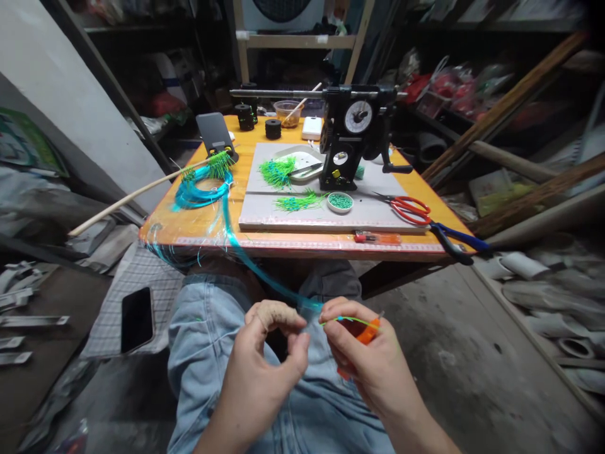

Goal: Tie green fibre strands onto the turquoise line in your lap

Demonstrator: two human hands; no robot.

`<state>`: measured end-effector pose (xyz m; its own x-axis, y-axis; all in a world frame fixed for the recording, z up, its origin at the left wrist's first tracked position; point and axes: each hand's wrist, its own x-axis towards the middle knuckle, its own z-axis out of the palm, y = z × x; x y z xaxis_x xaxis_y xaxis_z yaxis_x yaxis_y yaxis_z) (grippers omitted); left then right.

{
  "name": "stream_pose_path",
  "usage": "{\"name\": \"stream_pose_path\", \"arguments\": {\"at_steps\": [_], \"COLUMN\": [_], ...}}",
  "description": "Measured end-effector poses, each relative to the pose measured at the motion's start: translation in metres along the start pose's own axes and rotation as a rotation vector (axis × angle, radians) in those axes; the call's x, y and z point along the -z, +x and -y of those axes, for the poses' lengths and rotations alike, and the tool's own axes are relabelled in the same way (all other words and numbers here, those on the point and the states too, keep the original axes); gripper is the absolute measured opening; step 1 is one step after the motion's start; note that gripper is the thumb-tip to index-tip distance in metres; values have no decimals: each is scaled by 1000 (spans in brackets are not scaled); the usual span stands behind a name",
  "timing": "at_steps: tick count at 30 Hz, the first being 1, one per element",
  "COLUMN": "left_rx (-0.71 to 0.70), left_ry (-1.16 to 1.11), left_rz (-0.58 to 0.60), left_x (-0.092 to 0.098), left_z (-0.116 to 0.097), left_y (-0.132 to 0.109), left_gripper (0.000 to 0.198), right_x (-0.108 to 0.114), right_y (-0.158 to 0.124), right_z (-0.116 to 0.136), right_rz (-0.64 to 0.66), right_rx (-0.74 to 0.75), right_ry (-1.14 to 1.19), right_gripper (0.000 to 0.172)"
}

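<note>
My left hand (265, 366) is curled above my lap, with tan wrapping round one finger. Its thumb and fingertip nearly meet; whether a fine strand lies between them cannot be made out. Beside it, my right hand (366, 353) is closed, pinching a thin green strand (362, 321) with a small blue bit on it. An orange-handled tool (369, 331) is tucked in the same palm, mostly hidden by the fingers. A bundle of turquoise line (250, 265) runs from a coil (189, 194) on the table down behind my hands.
The table (217, 221) bears a board (265, 217), green strand piles (276, 171), a bead dish (340, 202) and a black cranked machine (347, 142). Red-handled scissors (411, 210), blue pliers (456, 238) and a lighter (378, 238) lie near the edge. A stick (123, 202) overhangs left, above a phone (137, 320).
</note>
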<state>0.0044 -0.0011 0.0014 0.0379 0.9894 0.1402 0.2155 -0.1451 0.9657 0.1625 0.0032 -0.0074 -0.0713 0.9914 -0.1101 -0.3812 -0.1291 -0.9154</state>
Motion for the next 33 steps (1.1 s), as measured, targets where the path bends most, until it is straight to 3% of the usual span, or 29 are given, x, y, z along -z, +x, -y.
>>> {"name": "stream_pose_path", "arguments": {"at_steps": [6,24,29,33], "left_rx": [-111,-125,-67,-102], "left_ry": [104,114,53,37], "left_rz": [-42,-41,-118,-69], "left_x": [-2,-5,-5,-5], "left_z": [-4,-6,-2,-2], "left_y": [0,0,-1,-1], "left_gripper": [17,18,22,18], "right_x": [-6,-7,-8,-8], "right_y": [-3,0,2,2], "right_z": [1,1,0,-1], "right_rz": [26,39,17,37], "right_rx": [2,-6,8,8], "right_ry": [5,25,41,46], "right_gripper": [10,18,20,21]}}
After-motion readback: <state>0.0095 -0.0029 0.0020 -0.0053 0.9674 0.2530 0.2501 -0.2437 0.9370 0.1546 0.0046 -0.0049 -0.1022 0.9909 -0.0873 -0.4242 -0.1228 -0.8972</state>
